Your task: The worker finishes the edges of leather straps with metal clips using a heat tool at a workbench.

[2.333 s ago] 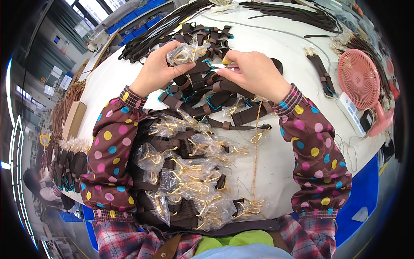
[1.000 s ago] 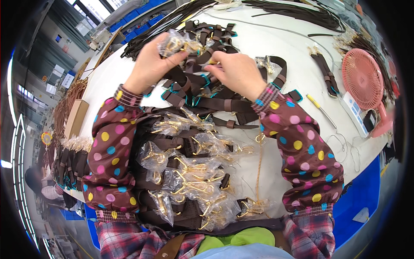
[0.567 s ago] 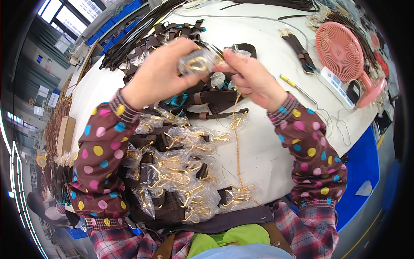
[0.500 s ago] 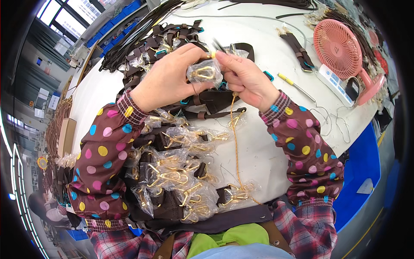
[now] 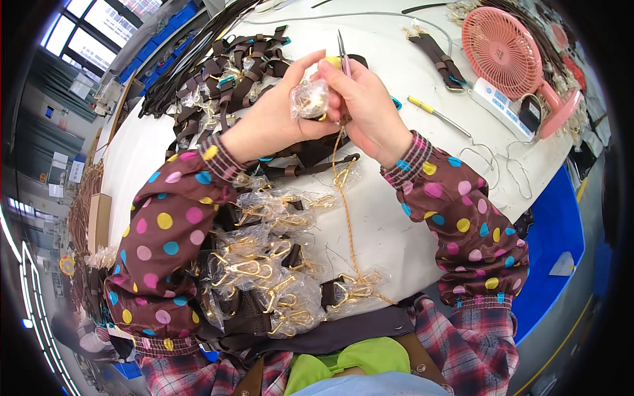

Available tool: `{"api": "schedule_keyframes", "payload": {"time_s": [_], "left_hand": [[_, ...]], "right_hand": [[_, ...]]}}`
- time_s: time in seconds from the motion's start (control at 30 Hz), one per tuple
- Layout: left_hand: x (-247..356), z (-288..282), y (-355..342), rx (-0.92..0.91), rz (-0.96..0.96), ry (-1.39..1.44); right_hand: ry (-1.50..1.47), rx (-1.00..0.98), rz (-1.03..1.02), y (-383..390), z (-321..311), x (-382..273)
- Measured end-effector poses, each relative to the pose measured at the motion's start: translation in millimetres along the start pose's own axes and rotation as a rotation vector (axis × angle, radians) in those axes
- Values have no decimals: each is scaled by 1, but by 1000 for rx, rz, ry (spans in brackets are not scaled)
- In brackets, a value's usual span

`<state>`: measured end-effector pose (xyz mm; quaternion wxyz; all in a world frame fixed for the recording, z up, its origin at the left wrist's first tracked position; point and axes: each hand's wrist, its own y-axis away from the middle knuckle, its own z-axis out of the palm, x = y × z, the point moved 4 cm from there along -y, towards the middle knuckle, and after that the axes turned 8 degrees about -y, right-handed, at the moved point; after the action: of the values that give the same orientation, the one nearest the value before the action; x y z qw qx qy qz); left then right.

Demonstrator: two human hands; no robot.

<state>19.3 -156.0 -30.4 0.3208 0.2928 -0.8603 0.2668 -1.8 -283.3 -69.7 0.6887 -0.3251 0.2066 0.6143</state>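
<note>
In my left hand (image 5: 277,115), a metal clasp wrapped in clear plastic (image 5: 309,100) is gripped between thumb and fingers. My right hand (image 5: 375,109) is closed round a pair of small snips (image 5: 342,45), their pointed blades sticking up past the fingers. Both hands meet over the table, fingertips touching near a small yellow piece (image 5: 333,62). From below the right hand a twisted orange cord (image 5: 351,237) hangs down to the table's near edge. Dark straps (image 5: 317,153) lie under the hands. Nearer me are several plastic-wrapped gold snap hooks (image 5: 251,267) on dark straps.
A heap of dark straps with teal-wrapped buckles (image 5: 228,82) covers the far left. To the right lie a yellow-handled screwdriver-like tool (image 5: 439,120), a white power strip (image 5: 498,105) and a pink fan (image 5: 505,49). A blue bin (image 5: 558,231) stands beyond the table's right edge.
The wrapped clasp has turned in my left hand, its gold hook less visible. The snips' blades now point upward, and both hands sit closer together. The whole view has shifted slightly.
</note>
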Motion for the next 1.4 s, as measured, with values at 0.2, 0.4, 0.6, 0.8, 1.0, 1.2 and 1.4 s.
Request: {"api": "schedule_keyframes", "payload": {"time_s": [0.2, 0.4, 0.6, 0.8, 1.0, 1.2, 1.4], "left_hand": [[26, -44, -9, -1, 92, -1045], [-11, -7, -14, -165, 127, -965], [-50, 44, 9, -511, -6, -827], [-28, 0, -12, 8, -80, -695], [-9, -61, -14, 200, -16, -72], [-13, 44, 8, -461, -27, -455], [-27, 76, 22, -501, 165, -851]], "right_hand": [[533, -53, -40, 30, -11, -84], [362, 144, -502, 95, -24, -206], [453, 28, -202, 80, -47, -130], [806, -125, -44, 69, -68, -72], [791, -57, 92, 64, -84, -34], [781, 37, 43, 53, -109, -33], [746, 19, 60, 56, -100, -32]]}}
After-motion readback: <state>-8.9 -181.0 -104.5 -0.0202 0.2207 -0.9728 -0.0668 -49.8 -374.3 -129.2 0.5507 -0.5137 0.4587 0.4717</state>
